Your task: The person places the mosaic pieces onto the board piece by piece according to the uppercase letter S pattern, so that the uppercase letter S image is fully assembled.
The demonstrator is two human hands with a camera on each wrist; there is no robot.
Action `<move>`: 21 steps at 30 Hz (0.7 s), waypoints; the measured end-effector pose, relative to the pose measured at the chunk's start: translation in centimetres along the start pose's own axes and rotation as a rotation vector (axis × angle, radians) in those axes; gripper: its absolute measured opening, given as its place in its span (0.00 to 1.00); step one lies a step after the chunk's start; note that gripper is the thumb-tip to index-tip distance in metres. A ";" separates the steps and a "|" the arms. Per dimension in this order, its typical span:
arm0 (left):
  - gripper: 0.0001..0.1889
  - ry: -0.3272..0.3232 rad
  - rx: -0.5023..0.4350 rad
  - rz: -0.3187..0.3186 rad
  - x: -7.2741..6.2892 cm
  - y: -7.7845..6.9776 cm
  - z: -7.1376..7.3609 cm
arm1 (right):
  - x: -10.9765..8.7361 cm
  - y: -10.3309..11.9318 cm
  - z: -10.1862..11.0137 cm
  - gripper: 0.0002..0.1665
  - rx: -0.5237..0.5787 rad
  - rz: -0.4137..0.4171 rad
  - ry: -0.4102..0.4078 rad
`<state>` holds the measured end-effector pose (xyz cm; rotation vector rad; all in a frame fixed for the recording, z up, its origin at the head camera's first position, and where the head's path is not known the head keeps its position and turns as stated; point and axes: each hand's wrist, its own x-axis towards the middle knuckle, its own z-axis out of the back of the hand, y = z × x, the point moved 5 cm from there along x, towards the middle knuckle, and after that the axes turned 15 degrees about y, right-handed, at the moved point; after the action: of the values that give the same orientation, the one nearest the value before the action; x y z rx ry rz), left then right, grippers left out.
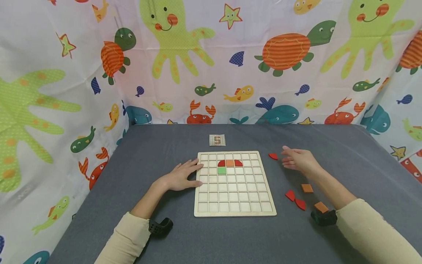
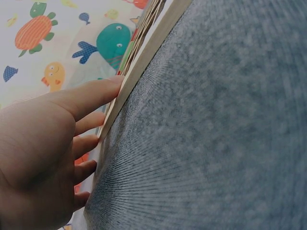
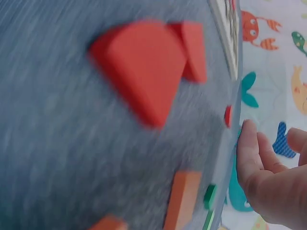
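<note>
A pale wooden grid board (image 1: 235, 198) lies on the grey cloth. Within its upper cells sit two dark red quarter-round pieces (image 1: 238, 163), an orange square (image 1: 229, 163) between them and a green square (image 1: 222, 170) below the left one. My left hand (image 1: 179, 178) rests at the board's left edge, fingers spread and thumb touching the rim (image 2: 125, 82). Right of the board, my right hand (image 1: 300, 160) is raised over the cloth with nothing in its loosely extended fingers. Just left of its fingertips lies a red quarter-round piece (image 1: 273, 156).
Two more red quarter-round pieces (image 1: 300, 204) and two orange squares (image 1: 307, 188) lie near my right forearm. Green pieces (image 3: 210, 196) show in the right wrist view. A small pattern card (image 1: 217, 140) lies behind the board. A printed curtain (image 1: 204, 47) surrounds the table.
</note>
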<state>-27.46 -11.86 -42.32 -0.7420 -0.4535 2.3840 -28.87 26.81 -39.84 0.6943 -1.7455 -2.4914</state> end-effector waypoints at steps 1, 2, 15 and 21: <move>0.39 -0.001 -0.002 -0.001 0.0 0.0 0.0 | -0.1 -0.2 0.2 0.48 0.009 0.003 -0.009; 0.39 0.000 -0.003 -0.001 0.0 0.0 0.0 | -0.1 -0.4 0.5 0.48 0.014 0.004 -0.015; 0.39 0.000 0.008 0.005 0.1 0.0 0.0 | -0.9 -1.7 2.7 0.50 0.016 -0.005 -0.001; 0.39 0.001 0.009 0.003 0.1 0.1 0.0 | -1.2 -1.8 3.4 0.48 -0.004 0.009 -0.012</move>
<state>-27.53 -11.88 -42.41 -0.7404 -0.4410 2.3863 -28.64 30.82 -40.14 0.6708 -1.7435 -2.4971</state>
